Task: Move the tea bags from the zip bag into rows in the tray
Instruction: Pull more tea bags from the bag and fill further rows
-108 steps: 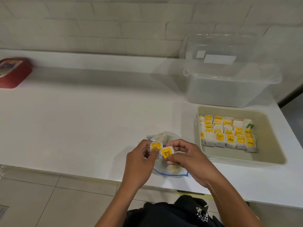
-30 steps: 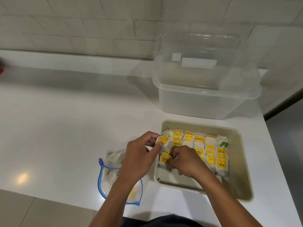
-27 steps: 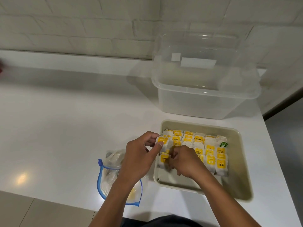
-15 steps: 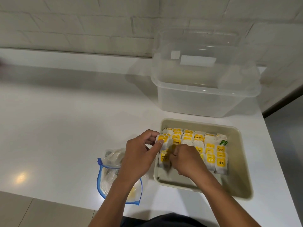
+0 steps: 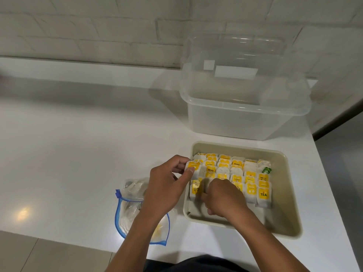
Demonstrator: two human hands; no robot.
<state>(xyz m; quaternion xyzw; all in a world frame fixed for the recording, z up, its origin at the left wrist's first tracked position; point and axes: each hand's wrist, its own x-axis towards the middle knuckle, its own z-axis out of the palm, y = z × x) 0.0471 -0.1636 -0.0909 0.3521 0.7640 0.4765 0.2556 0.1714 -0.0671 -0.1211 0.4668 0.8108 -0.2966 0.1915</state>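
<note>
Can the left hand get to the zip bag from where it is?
Probably yes. The left hand pinches a tea bag over the tray's left edge, and the zip bag lies right below its wrist with nothing between. It would need to let go of that tea bag first.

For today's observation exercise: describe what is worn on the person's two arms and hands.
Both arms are bare up to the frame's bottom edge. No sleeves, gloves, rings, watch or bands show on the left hand or the right hand. Dark clothing shows at the bottom edge.
</note>
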